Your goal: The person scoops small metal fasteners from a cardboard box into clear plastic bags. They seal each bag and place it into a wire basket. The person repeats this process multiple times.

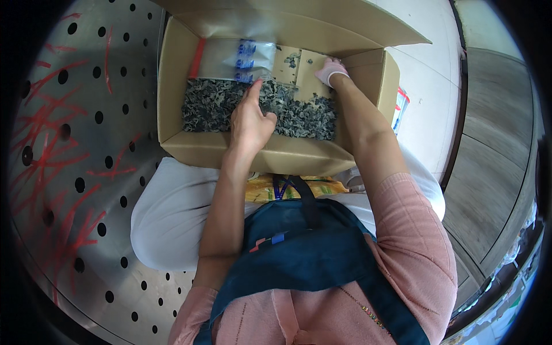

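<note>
A brown cardboard box stands open before me. In its near half lies a heap of dark grey-green, curled dried flakes. A clear plastic bag with blue print and a red edge lies at the far left inside. My left hand is over the flakes, its index finger stretched to the bag's near edge and its thumb apart; its other fingers are mostly hidden. My right hand, in a pale pink glove, reaches into the far right of the box beside a bare cardboard panel. Its fingers are too unclear to read.
A perforated metal panel with red strips runs along the left. The box's far flap is folded outward. Beyond the right side are pale floor tiles, a printed package and a grey wood-look panel.
</note>
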The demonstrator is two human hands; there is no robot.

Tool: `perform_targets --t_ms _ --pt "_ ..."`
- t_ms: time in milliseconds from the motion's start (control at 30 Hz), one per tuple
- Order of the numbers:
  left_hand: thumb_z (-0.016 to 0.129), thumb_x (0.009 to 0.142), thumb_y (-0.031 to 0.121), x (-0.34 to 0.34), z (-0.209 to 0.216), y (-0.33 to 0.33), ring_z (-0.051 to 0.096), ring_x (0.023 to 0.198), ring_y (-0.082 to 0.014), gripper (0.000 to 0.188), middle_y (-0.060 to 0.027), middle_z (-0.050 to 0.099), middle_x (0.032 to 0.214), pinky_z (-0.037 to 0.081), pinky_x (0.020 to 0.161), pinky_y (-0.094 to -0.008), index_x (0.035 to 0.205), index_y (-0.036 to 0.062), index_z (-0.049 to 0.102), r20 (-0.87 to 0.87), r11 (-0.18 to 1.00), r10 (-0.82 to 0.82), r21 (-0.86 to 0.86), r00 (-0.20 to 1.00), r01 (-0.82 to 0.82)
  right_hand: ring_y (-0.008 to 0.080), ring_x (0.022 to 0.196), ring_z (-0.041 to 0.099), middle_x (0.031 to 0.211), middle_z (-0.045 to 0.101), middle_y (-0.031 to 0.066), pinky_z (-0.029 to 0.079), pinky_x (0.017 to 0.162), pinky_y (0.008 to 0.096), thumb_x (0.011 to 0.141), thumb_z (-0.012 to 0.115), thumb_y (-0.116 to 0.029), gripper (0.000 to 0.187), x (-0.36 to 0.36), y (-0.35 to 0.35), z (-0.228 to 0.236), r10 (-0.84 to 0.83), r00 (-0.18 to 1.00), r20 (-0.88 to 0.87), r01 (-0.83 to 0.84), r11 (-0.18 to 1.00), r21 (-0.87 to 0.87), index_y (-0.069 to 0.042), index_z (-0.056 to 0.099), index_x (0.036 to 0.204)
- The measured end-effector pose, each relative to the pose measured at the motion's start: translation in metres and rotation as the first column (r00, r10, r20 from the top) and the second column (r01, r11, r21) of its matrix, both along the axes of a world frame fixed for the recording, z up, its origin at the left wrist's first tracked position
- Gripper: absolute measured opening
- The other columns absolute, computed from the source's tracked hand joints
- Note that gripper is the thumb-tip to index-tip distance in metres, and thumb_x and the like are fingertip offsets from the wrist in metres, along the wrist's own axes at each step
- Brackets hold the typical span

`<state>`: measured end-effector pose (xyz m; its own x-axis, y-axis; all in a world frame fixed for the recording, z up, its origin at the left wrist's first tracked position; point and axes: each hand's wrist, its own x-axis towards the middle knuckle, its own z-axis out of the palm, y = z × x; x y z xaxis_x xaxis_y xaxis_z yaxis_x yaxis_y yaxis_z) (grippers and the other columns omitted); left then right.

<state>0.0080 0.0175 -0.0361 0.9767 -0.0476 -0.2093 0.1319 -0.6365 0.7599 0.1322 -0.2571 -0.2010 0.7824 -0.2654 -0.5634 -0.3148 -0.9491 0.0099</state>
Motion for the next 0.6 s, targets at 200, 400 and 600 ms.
perform_targets --t_ms 200,400,600 --pt "0.062 0.072 0.002 0.001 0.002 0.000 0.061 0.065 -0.0169 0.072 -0.0173 0.069 0.102 0.052 0.074 -0.0318 0.142 0.0008 0.048 -0.064 1.000 0.012 0.003 0.998 -0.012 0.0394 0.127 0.054 0.144 0.047 0.0249 0.046 0.104 0.0477 0.086 0.060 -0.031 0.054 -0.021 0.002 -0.012 -0.037 0.996 -0.084 0.033 0.998 -0.052 -0.004 0.056 0.133" --pt "0.063 0.072 0.003 -0.002 -0.004 0.004 0.063 0.068 -0.0184 0.073 -0.0172 0.067 0.119 0.052 0.079 -0.0324 0.143 0.0017 0.046 -0.013 1.000 0.016 -0.002 1.000 -0.016 0.0359 0.116 0.062 0.126 0.064 0.0204 0.051 0.096 0.0445 0.087 0.053 -0.032 0.043 -0.058 0.019 -0.009 0.166 0.933 -0.318 -0.170 0.985 0.014 -0.005 0.070 0.116" --pt "0.063 0.072 0.004 -0.002 0.002 0.008 0.067 0.082 -0.0237 0.073 -0.0196 0.062 0.130 0.051 0.088 -0.0337 0.143 0.0012 0.045 -0.064 1.000 0.015 0.007 0.998 -0.015 0.0359 0.121 0.058 0.126 0.064 0.0181 0.045 0.102 0.0396 0.084 0.049 -0.036 0.049 -0.089 0.026 -0.005 0.240 0.902 -0.360 -0.190 0.967 0.168 -0.006 0.069 0.118"
